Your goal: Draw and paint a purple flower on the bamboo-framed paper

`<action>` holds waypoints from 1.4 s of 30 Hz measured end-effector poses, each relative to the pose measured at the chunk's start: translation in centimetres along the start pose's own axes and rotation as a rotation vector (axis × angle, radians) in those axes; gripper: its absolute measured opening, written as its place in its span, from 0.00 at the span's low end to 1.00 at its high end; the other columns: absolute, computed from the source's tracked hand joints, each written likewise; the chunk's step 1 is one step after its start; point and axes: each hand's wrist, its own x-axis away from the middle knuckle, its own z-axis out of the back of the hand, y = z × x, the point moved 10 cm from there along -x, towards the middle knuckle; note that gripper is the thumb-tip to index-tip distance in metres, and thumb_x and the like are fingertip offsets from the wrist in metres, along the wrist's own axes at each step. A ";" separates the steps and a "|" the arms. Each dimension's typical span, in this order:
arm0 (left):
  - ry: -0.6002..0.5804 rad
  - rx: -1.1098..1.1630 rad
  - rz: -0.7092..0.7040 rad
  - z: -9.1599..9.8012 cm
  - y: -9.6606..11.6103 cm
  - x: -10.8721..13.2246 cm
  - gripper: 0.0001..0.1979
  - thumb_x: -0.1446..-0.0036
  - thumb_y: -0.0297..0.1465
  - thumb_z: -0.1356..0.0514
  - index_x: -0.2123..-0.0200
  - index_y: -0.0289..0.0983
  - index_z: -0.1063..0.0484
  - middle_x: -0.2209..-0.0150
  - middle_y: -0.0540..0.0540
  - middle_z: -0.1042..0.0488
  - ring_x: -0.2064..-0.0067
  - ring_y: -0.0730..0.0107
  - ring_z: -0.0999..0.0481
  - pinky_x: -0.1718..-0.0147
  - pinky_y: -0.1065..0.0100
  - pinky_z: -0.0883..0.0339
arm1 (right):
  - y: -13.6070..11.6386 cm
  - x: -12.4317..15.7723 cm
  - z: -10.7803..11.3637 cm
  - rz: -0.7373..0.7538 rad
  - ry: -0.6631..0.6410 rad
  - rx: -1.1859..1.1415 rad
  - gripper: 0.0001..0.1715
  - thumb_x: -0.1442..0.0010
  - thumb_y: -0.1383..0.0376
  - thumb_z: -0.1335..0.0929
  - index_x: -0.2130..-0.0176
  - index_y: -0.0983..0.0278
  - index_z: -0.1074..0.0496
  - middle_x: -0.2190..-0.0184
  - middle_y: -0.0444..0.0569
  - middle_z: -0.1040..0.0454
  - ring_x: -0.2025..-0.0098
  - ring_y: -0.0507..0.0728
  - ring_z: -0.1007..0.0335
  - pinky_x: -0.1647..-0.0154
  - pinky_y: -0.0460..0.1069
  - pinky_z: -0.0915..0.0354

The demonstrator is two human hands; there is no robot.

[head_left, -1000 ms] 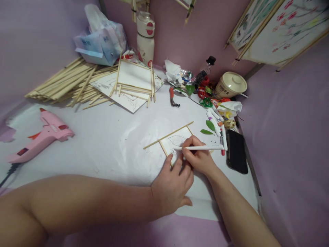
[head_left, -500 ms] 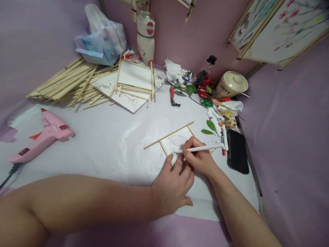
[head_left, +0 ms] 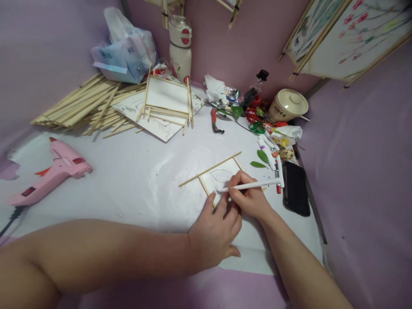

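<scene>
A white pen [head_left: 254,185] is pinched in my right hand [head_left: 249,197], its tip on a small sheet of white paper [head_left: 207,181]. Thin wooden sticks [head_left: 210,168] frame that sheet, and the top one juts out past its left side. Drawn on the paper are a leaf outline [head_left: 222,175] and a smaller shape by the pen tip. Spread fingers of my left hand [head_left: 217,231] lie flat over the paper's lower edge, covering part of it. Right of the paper are two green leaves [head_left: 258,164].
A pink glue gun [head_left: 54,171] lies at the left. Behind are bundled wooden sticks [head_left: 74,103], a tissue pack [head_left: 125,56], a bottle [head_left: 180,56] and another stick frame [head_left: 167,96]. Red-handled pliers [head_left: 214,120], a lidded bowl [head_left: 288,105], paint tubes [head_left: 265,151] and a phone [head_left: 295,189] sit right.
The whole view has shifted very slightly. Both hands keep almost the same place, with the pen tip still at the small drawn shape.
</scene>
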 end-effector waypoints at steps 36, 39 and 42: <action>0.041 0.034 -0.076 1.3 1.1 0.3 0.42 0.44 0.56 0.45 0.37 0.31 0.42 0.41 0.35 0.34 0.40 0.48 0.40 0.45 0.44 0.43 | -0.1 0.0 1.5 -0.046 0.137 0.069 0.04 0.44 0.69 0.33 0.70 0.60 0.34 0.79 0.39 0.36 0.78 0.49 0.42 0.78 0.46 0.44; 0.053 0.077 -0.129 1.1 1.8 0.5 0.40 0.44 0.55 0.44 0.38 0.31 0.41 0.43 0.36 0.33 0.40 0.47 0.40 0.42 0.43 0.47 | 0.2 -0.6 1.7 -0.007 0.162 0.021 0.05 0.44 0.68 0.33 0.71 0.60 0.35 0.79 0.39 0.36 0.77 0.50 0.42 0.77 0.46 0.44; 0.072 0.100 -0.170 1.0 2.2 0.6 0.38 0.42 0.53 0.44 0.39 0.31 0.40 0.43 0.36 0.33 0.38 0.44 0.41 0.40 0.43 0.50 | 0.1 -1.7 1.8 0.052 0.179 -0.003 0.05 0.45 0.69 0.33 0.71 0.60 0.35 0.78 0.39 0.36 0.77 0.50 0.42 0.77 0.46 0.44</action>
